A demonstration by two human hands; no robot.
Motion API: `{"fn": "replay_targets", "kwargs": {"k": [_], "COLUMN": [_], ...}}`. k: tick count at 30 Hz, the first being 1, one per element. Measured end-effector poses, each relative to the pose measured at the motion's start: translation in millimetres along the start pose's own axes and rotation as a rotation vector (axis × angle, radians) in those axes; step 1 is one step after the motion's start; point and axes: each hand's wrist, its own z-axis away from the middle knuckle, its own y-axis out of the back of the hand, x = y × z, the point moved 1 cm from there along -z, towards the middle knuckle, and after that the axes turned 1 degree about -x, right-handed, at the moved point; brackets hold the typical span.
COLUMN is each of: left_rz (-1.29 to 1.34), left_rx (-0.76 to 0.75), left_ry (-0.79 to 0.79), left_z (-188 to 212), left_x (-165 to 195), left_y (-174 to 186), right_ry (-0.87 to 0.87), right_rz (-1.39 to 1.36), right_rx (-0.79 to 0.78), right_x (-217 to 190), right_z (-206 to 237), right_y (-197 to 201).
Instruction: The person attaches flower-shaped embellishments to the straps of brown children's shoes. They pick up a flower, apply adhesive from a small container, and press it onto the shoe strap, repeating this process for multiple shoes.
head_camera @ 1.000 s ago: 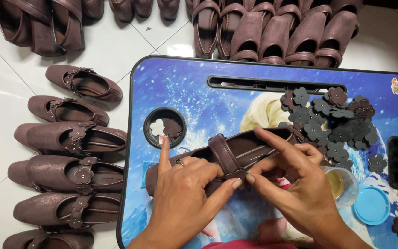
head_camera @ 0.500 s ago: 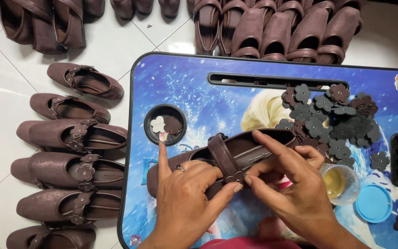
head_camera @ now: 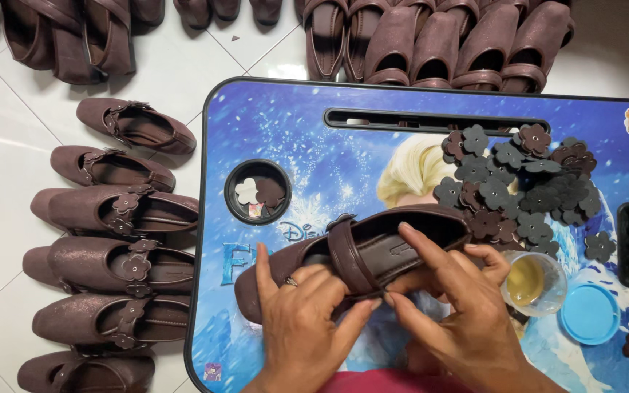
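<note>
Your left hand point(head_camera: 303, 320) and right hand point(head_camera: 460, 309) cover the near side of the brown strap shoe point(head_camera: 358, 251), and the picture's edges crop your wrists, the top shoe row point(head_camera: 431, 36) and the lowest shoe point(head_camera: 85, 372).

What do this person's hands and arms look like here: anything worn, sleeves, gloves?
Both hands are bare, no gloves. The left hand has a thin ring on one of its fingers. The right hand shows no ring or watch. No sleeves reach the visible wrists.
</note>
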Motion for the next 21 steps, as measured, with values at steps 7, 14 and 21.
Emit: {"fn": "replay_targets", "kwargs": {"k": [7, 14, 21], "left_rz": [-0.075, -0.102, -0.322], "left_rx": [0.082, 0.123, 0.159], "left_ry": [-0.074, -0.125, -0.171], "left_z": [19, 17, 24], "left_x": [-6, 0, -10], "left_y": [-23, -21, -41], "right_ry": [-0.265, -0.215, -0.109], "right_rz": [-0.538, -0.421, -0.408], "right_rx": [0.334, 0.471, 0.469], "right_x": [19, 39, 61], "right_z": [42, 65, 79], "right_y": [26, 32, 30]}}
